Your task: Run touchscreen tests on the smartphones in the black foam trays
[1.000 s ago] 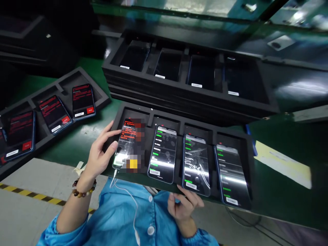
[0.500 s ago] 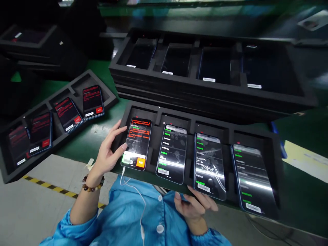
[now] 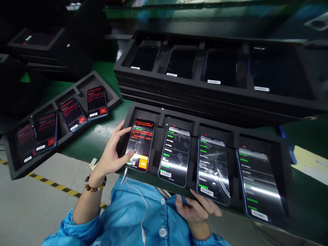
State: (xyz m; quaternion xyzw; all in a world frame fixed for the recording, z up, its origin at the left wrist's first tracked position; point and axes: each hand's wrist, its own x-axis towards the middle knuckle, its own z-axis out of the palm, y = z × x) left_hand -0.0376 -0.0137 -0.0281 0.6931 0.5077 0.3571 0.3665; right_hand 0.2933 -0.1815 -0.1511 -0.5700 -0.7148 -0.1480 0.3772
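Note:
My left hand (image 3: 114,152) is open at the left end of a black foam tray (image 3: 193,128), fingers spread beside the first phone (image 3: 140,141) and thumb on the lower part of its lit screen. Red text and an orange button show there, and a white cable (image 3: 140,198) runs from its bottom edge. Three more phones lie in the tray: a second (image 3: 174,153), a third (image 3: 212,167) and a fourth (image 3: 260,181), with green and white text lists. My right hand (image 3: 196,210), fingers loosely apart, rests at the tray's front edge below the third phone.
Behind stands a stack of black trays (image 3: 184,87) with dark-screened phones. Left of me lies another tray (image 3: 112,97) holding phones with red text. More trays (image 3: 48,51) are stacked at the far left. Yellow paper (image 3: 310,164) lies at the right on the green table (image 3: 107,131).
My left thumb has moved right, from the phone's edge onto its lower screen. The whole view has shifted slightly; my right hand keeps its place at the tray's front edge.

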